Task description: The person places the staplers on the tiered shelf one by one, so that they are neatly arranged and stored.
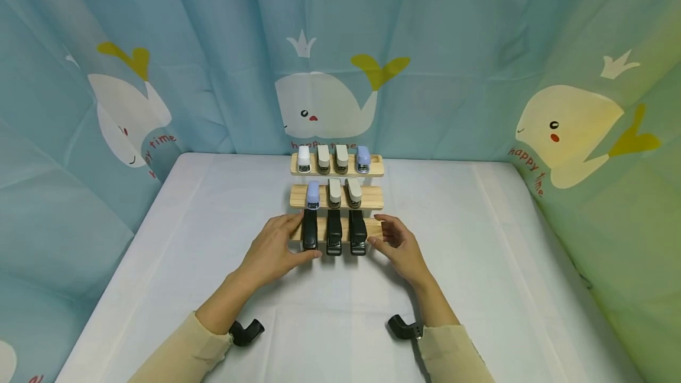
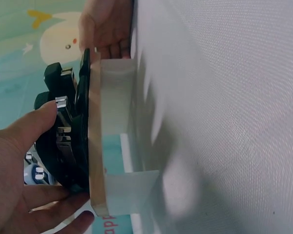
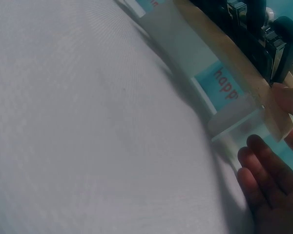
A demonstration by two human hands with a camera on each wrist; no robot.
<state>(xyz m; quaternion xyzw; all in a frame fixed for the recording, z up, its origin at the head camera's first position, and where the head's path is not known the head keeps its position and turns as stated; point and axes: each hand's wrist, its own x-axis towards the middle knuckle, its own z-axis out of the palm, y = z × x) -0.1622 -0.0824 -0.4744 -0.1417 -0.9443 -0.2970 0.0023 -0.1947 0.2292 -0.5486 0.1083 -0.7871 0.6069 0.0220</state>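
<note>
A tiered rack has wooden boards (image 1: 376, 229) on whitish translucent supports (image 2: 118, 97). Three black staplers stand side by side on its lowest board, reaching over the front edge. My left hand (image 1: 273, 247) grips the leftmost black stapler (image 1: 310, 230), thumb at its front end and fingers toward its back. At the right end of that board, my right hand (image 1: 400, 250) pinches the wood between thumb and forefinger; its other fingers hang loosely below in the right wrist view. The middle stapler (image 1: 334, 232) and the right stapler (image 1: 357, 232) sit untouched between the hands.
The middle board (image 1: 372, 197) bears a lilac mini stapler (image 1: 313, 194) and two cream ones. On the top board (image 1: 376, 165) stand several small white, cream and lilac staplers. A white cloth covers the table (image 1: 468, 241); a blue whale-print curtain (image 1: 452, 28) hangs behind.
</note>
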